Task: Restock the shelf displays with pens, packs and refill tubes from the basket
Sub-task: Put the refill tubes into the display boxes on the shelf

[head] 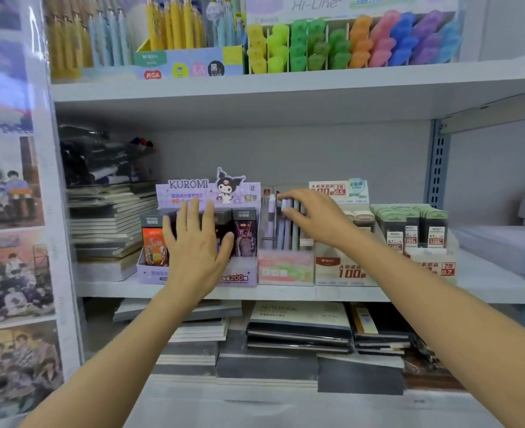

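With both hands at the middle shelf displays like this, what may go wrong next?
1. The left hand presses flat on the packs in the Kuromi box; a hard push may slide the box back or tip packs over.
2. The right hand reaches among closely standing pens; it may knock or pull out neighbours.

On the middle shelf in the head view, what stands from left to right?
A stack of notebooks → Kuromi display box → pastel pen box, where the right hand pinches a pen → beige refill box marked 100 → green-topped refill packs.
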Demonstrator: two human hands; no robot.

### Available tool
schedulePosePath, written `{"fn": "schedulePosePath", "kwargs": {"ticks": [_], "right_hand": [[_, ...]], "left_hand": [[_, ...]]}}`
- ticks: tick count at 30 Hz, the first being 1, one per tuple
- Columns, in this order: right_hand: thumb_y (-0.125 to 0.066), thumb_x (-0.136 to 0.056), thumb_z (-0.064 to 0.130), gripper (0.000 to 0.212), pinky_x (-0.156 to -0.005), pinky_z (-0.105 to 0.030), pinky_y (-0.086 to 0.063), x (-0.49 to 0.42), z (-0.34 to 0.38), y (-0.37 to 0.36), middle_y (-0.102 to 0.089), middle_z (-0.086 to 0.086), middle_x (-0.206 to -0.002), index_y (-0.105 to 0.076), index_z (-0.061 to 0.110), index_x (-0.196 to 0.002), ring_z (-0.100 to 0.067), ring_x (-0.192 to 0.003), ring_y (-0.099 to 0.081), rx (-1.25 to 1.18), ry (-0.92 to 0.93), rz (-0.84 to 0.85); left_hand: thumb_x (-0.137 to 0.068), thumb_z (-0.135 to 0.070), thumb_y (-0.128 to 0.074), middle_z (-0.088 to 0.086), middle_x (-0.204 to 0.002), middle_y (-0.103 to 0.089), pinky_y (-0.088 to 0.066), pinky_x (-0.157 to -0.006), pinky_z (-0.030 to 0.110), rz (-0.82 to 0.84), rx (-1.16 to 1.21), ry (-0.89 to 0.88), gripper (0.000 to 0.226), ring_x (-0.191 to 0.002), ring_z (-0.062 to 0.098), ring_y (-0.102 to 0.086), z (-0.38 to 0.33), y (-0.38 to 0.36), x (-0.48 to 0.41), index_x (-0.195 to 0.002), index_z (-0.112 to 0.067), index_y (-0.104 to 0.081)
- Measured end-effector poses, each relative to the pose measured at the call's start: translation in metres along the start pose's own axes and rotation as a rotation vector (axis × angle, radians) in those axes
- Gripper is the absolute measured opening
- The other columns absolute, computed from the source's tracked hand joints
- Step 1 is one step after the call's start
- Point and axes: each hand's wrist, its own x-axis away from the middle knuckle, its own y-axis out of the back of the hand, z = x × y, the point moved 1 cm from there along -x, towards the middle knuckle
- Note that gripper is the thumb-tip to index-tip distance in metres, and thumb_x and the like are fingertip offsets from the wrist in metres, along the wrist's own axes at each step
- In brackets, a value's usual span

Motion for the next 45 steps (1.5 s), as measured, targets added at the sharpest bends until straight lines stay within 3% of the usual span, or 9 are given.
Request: {"fn": "schedulePosePath", "kwargs": {"ticks": [4, 9, 17, 21, 24, 30, 35, 40, 45], "right_hand": [[-0.052, -0.098, 0.03, 0.046, -0.114, -0.036, -0.031, -0.003, 0.02, -0.002, -0.045, 0.004, -0.148, -0.044, 0.024, -0.143, -0.013, -0.136, -0.039, -0.071, 0.086, -0.08], [-0.05, -0.098, 0.032, 0.052, -0.114, -0.039, -0.029, -0.019, 0.085, -0.036, -0.038, -0.002, -0.153, -0.038, 0.016, -0.146, -0.02, -0.139, -0.037, -0.016, 0.22, -0.026], [-0.05, -0.1, 0.028, 0.031, -0.092, -0.038, -0.048, -0.029, 0.102, -0.065, -0.067, -0.004, -0.118, -0.06, 0.016, -0.127, -0.025, -0.105, -0.062, 0.056, 0.075, -0.021], [-0.052, -0.098, 0.029, 0.038, -0.106, -0.038, -0.038, -0.025, 0.098, -0.045, -0.055, -0.001, -0.139, -0.055, 0.019, -0.135, -0.021, -0.127, -0.05, -0.003, 0.116, 0.032], [-0.053, -0.098, 0.03, 0.037, -0.112, -0.037, -0.031, -0.001, 0.081, -0.02, -0.051, 0.001, -0.143, -0.055, 0.021, -0.134, -0.015, -0.133, -0.043, -0.07, 0.144, -0.128], [-0.049, -0.1, 0.027, 0.039, -0.113, -0.04, -0.031, 0.055, -0.004, 0.03, -0.046, -0.001, -0.146, -0.05, 0.018, -0.137, -0.018, -0.136, -0.04, -0.016, -0.15, -0.261], [-0.051, -0.098, 0.024, 0.04, -0.108, -0.043, -0.04, 0.064, -0.032, 0.034, -0.051, -0.003, -0.143, -0.05, 0.019, -0.138, -0.023, -0.127, -0.05, 0.15, -0.201, -0.003], [-0.056, -0.096, 0.024, 0.039, -0.1, -0.04, -0.046, 0.064, -0.038, 0.036, -0.06, -0.001, -0.133, -0.053, 0.021, -0.135, -0.02, -0.118, -0.056, 0.146, -0.157, -0.034], [-0.05, -0.099, 0.03, 0.043, -0.112, -0.043, -0.034, 0.064, -0.041, 0.037, -0.049, 0.0, -0.145, -0.046, 0.023, -0.141, -0.018, -0.131, -0.047, 0.135, -0.059, -0.027]], "left_hand": [[-0.099, -0.04, -0.043, 0.023, -0.159, -0.012, -0.002, -0.118, 0.052, -0.132, 0.088, 0.155, 0.065, -0.148, 0.036, -0.006, 0.042, 0.015, 0.002, -0.152, -0.006, -0.023], [-0.095, -0.035, -0.055, 0.013, -0.162, -0.011, -0.018, -0.119, 0.047, 0.082, 0.418, 0.249, 0.084, -0.149, 0.026, -0.012, 0.074, 0.02, 0.007, -0.155, -0.011, 0.0], [-0.089, -0.021, -0.066, 0.006, -0.155, -0.028, -0.038, -0.104, 0.04, 0.147, 0.445, 0.142, 0.096, -0.135, 0.022, -0.039, 0.084, 0.023, 0.013, -0.155, -0.025, 0.004], [-0.09, -0.02, -0.064, 0.009, -0.159, -0.02, -0.029, -0.115, 0.042, 0.169, 0.366, 0.15, 0.093, -0.144, 0.023, -0.025, 0.088, 0.025, 0.01, -0.155, -0.018, 0.004], [-0.091, -0.024, -0.062, 0.016, -0.162, -0.007, -0.017, -0.12, 0.046, 0.022, 0.207, 0.138, 0.087, -0.149, 0.029, -0.008, 0.076, 0.028, 0.015, -0.155, -0.008, -0.005], [-0.088, -0.015, -0.064, 0.013, -0.157, -0.027, -0.022, -0.117, 0.052, -0.053, 0.249, -0.232, 0.064, -0.147, 0.032, -0.02, -0.004, 0.018, 0.029, -0.146, -0.006, -0.037], [-0.095, -0.029, -0.052, 0.002, -0.162, -0.011, -0.005, -0.122, 0.044, 0.065, 0.207, -0.469, 0.066, -0.15, 0.021, 0.0, -0.067, -0.009, 0.038, -0.153, -0.018, -0.023], [-0.096, -0.035, -0.046, 0.0, -0.162, -0.004, 0.003, -0.121, 0.043, 0.099, 0.128, -0.485, 0.069, -0.15, 0.021, 0.004, -0.096, -0.026, 0.038, -0.155, -0.021, -0.013], [-0.097, -0.037, -0.045, 0.0, -0.162, -0.007, 0.003, -0.121, 0.047, 0.103, 0.086, -0.44, 0.069, -0.15, 0.019, 0.002, -0.107, -0.031, 0.039, -0.155, -0.019, -0.011]]}}
